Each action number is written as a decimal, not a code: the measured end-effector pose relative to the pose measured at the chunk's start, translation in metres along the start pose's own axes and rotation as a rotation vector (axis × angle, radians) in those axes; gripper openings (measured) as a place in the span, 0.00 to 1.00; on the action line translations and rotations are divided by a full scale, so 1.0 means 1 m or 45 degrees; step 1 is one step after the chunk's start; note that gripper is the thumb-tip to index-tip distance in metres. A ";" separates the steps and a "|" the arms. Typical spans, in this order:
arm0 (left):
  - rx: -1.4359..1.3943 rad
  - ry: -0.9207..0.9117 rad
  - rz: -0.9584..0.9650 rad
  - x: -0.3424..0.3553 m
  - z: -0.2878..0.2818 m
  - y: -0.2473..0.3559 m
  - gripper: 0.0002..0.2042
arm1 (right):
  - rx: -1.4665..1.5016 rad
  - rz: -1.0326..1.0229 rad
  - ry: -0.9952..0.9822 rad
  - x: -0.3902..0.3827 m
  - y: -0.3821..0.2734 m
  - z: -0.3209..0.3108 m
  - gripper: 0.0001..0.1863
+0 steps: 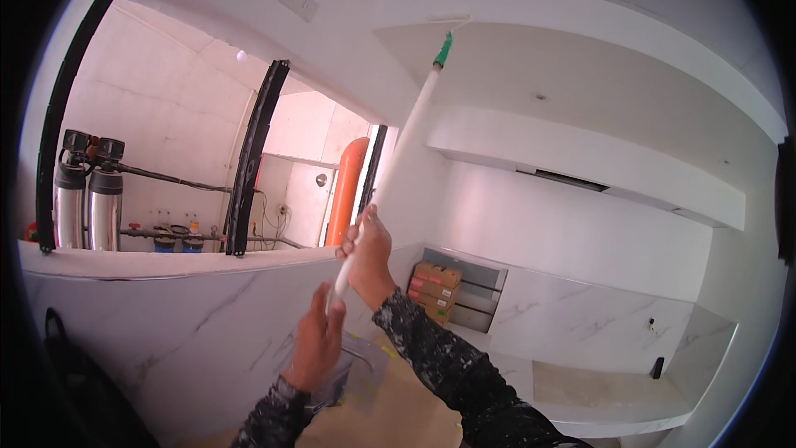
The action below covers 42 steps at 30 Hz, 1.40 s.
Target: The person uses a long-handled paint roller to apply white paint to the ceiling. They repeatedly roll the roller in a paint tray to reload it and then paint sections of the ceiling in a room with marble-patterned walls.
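A long white pole (pixel 406 141) slants up and away from me. At its top is a green roller handle (pixel 444 48), whose pale roller head (pixel 450 19) is against the face of the white ceiling bulkhead and hard to make out. My right hand (pixel 370 259) is the upper one, its fingers wrapped round the pole at mid-picture. Lower down, my left hand (pixel 319 340) closes about the pole's near end, thumb up along it; the palm side is partly hidden. Both sleeves are dark and flecked with white.
At left, black upright posts (pixel 259 158) frame an opening with metal filter cylinders (pixel 105 207) and an orange pipe (pixel 347 191) beyond. Stacked cardboard boxes (pixel 433 290) stand by a recess. A marble-patterned counter (pixel 605 394) is at lower right, a dark bag (pixel 87 390) at lower left.
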<state>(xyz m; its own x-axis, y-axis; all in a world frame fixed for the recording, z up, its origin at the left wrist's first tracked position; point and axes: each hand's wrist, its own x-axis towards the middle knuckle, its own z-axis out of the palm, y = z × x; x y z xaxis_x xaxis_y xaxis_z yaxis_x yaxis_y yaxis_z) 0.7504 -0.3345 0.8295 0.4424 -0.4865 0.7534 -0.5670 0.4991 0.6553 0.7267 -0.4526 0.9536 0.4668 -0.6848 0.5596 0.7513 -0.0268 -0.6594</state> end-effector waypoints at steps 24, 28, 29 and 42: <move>0.548 0.122 0.457 0.093 0.017 0.022 0.23 | -1.486 0.143 0.750 -0.381 -0.155 -0.535 0.18; 0.600 0.079 0.219 0.057 0.021 0.013 0.24 | -2.521 0.822 0.392 -0.591 -0.186 -0.685 0.24; 0.586 0.084 0.216 0.054 0.023 0.013 0.24 | -2.875 1.153 0.434 -0.634 -0.187 -0.702 0.25; 0.583 0.150 0.250 0.038 0.042 -0.008 0.25 | -3.106 1.622 0.254 -0.678 -0.197 -0.684 0.29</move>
<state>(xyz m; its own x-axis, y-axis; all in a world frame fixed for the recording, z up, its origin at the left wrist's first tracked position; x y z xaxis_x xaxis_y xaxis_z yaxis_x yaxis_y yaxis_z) 0.7425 -0.3871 0.8507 0.3572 -0.3176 0.8784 -0.8819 0.1951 0.4292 -0.0566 -0.4809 0.3605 -0.0727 -0.9905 -0.1169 -0.9514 0.0337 0.3062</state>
